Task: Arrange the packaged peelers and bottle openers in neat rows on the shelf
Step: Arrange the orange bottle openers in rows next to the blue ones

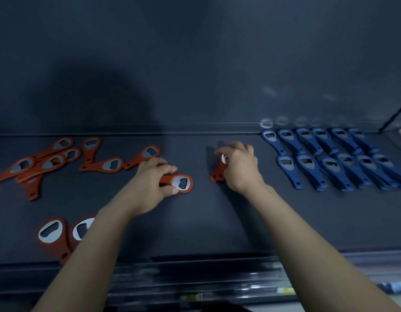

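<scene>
On a dark shelf (pixel 217 221), my left hand (pixel 150 181) grips a red bottle opener (pixel 180 183) by its handle, its metal head pointing right. My right hand (pixel 237 167) holds a small stack of red openers (pixel 217 174) set on edge on the shelf, their heads hidden under my fingers. Several loose red openers (pixel 55 161) lie scattered at the left. Two more red openers (pixel 53 235) lie near the front left, one partly behind my left forearm. Blue openers (pixel 330 158) lie in two neat overlapping rows at the right.
The shelf's back wall (pixel 195 64) rises just behind the openers. A front rail with price labels (pixel 283 290) runs along the near edge. A dark bracket (pixel 393 118) slants down at the far right.
</scene>
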Available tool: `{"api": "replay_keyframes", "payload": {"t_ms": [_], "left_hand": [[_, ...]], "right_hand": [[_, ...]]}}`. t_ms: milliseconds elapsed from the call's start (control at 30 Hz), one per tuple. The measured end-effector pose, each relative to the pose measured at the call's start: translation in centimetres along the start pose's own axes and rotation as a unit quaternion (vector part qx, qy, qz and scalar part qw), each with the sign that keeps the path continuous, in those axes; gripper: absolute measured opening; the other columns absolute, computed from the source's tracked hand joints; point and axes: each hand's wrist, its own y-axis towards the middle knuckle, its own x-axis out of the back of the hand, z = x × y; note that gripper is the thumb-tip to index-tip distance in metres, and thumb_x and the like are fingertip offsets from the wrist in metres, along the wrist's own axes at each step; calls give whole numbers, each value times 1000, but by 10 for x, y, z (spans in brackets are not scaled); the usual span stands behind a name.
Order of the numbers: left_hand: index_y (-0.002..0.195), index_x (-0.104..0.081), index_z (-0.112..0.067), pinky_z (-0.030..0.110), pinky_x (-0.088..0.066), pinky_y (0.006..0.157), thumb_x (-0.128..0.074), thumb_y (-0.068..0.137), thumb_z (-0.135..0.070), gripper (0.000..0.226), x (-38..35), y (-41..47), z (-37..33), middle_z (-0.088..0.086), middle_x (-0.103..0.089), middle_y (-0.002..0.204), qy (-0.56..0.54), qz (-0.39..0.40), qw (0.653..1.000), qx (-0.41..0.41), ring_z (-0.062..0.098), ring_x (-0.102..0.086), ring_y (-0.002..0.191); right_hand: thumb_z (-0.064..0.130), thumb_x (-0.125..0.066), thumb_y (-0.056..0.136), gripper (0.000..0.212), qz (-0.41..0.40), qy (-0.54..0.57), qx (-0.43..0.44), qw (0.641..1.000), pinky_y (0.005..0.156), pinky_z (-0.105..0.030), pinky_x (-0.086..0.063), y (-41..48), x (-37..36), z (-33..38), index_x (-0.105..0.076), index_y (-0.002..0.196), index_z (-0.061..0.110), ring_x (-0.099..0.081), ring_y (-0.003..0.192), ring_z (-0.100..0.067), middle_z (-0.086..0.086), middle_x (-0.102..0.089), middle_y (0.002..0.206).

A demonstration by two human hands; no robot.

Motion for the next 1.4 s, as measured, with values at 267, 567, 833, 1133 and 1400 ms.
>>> {"api": "replay_keyframes", "payload": {"t_ms": [267, 567, 833, 1133, 1400], "left_hand": [[128, -50, -21, 28, -26, 99, -69, 80, -37, 54, -10, -7, -12, 1, -39, 121, 37, -35, 997, 57, 21, -31, 121], [111, -68, -18, 12, -24, 89, -60, 85, 3, 35, -25, 11, -24, -5, -47, 112, 12, -40, 997, -64, 15, -39, 109], [120, -63, -19, 25, -35, 96, -57, 88, 0, 38, -37, 25, -43, 0, -47, 107, 38, -41, 991, -125, 19, -42, 104], [115, -55, -7, 39, -41, 91, -61, 86, -8, 29, -22, 18, -31, 9, -57, 106, 43, -72, 996, 31, 25, -49, 105], [86, -60, -6, 40, -42, 73, -55, 88, -12, 8, -30, 14, -58, 13, -56, 90, 80, -150, 985, 21, 32, -53, 88]], "right_hand": [[56, -63, 79, 70, -20, -52, -132, 990, 93, -40, -39, -3, -9, 7, -46, 120, 2, -41, 118, -34, -16, -48, 123], [-7, -43, 82, 50, 21, 4, 16, 1000, 99, -36, -38, -5, -2, -8, -50, 129, 10, -43, 116, -31, -15, -53, 123], [11, -56, 88, 39, 21, 126, -2, 992, 95, -30, -44, -3, 1, -17, -53, 127, 9, -53, 115, -24, -10, -60, 123], [28, -72, 79, 68, 81, 53, 20, 995, 104, -37, -34, -5, 5, -19, -40, 137, 12, -34, 125, -26, -8, -47, 131], [30, -73, 77, 49, 58, 51, 3, 997, 91, -33, -40, -1, 3, -25, -54, 120, 12, -45, 112, -27, -10, -52, 116]]}}
